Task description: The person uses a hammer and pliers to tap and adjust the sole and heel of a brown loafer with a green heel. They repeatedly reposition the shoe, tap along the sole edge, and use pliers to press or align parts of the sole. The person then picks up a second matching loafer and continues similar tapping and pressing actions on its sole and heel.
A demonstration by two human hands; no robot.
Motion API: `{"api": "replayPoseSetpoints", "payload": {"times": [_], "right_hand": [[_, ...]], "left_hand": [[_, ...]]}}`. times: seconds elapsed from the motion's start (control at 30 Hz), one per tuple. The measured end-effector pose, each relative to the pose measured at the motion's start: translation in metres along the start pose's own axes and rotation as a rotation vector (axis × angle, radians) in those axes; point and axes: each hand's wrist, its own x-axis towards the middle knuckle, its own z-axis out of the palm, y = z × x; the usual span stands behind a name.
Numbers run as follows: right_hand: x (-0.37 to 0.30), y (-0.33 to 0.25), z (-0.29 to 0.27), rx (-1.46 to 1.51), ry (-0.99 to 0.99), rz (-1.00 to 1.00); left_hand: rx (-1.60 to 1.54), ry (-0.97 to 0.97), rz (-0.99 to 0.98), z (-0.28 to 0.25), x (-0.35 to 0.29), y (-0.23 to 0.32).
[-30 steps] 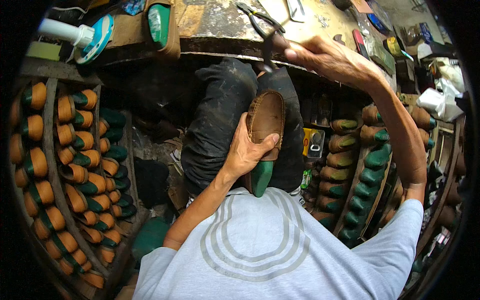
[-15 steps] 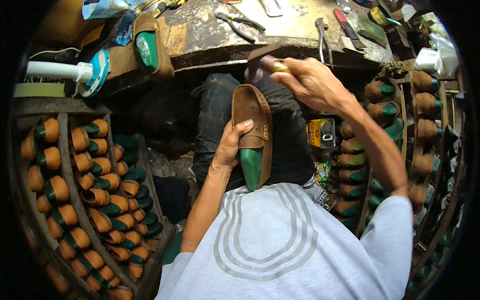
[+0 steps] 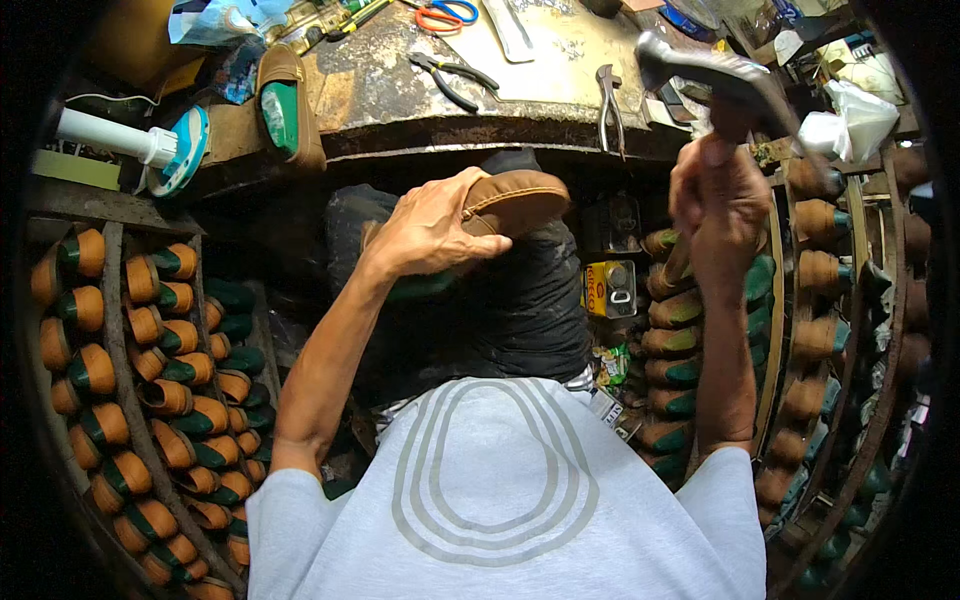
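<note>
My left hand [image 3: 430,228] is closed around a brown loafer [image 3: 525,203], which lies turned on its side over my lap with its rounded toe pointing right. A bit of the green shoe last [image 3: 420,288] shows under my wrist; the rest is hidden by the hand. To the right, my right hand [image 3: 718,190] grips a hammer [image 3: 705,68] by its handle, raised with the metal head above the bench's right part. The hammer is apart from the loafer. Another brown loafer [image 3: 284,115] with a green last inside rests at the bench's front left edge.
On the worn bench [image 3: 385,95] lie pliers [image 3: 455,80], pincers [image 3: 609,110] and scissors [image 3: 446,15]. A white-and-blue lamp-like fixture [image 3: 175,148] juts in from the left. Racks of tan shoes [image 3: 95,368] flank me on both sides. A yellow tin [image 3: 609,289] stands right of my knees.
My left hand has turned the loafer from upright and lengthwise onto its side, toe to the right. My right hand has swung the hammer up and to the right, away from the shoe.
</note>
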Motion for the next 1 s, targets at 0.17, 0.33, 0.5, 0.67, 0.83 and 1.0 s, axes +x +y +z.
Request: {"api": "replayPoseSetpoints", "payload": {"times": [0.17,0.33,0.5,0.67,0.83,1.0], "right_hand": [[0.021,0.009,0.025,-0.670,-0.508,-0.266],[0.031,0.030,0.027,-0.878,-0.510,-0.265],[0.044,0.031,0.029,-1.055,-0.728,-0.187],[0.041,0.023,0.018,-0.518,-0.416,-0.215],[0.000,0.043,0.015,-0.369,-0.445,-0.256],[0.010,0.113,0.023,-0.900,-0.743,-0.350]], "left_hand": [[0.089,-0.042,-0.085,0.021,0.006,-0.025],[0.157,0.071,0.041,0.041,-0.007,-0.029],[0.075,-0.165,-0.050,0.012,0.020,-0.028],[-0.160,-0.477,-0.240,-0.021,0.038,-0.065],[-0.275,-0.475,-0.146,-0.010,0.028,-0.080],[-0.372,-0.658,-0.305,-0.003,0.039,-0.081]]}}
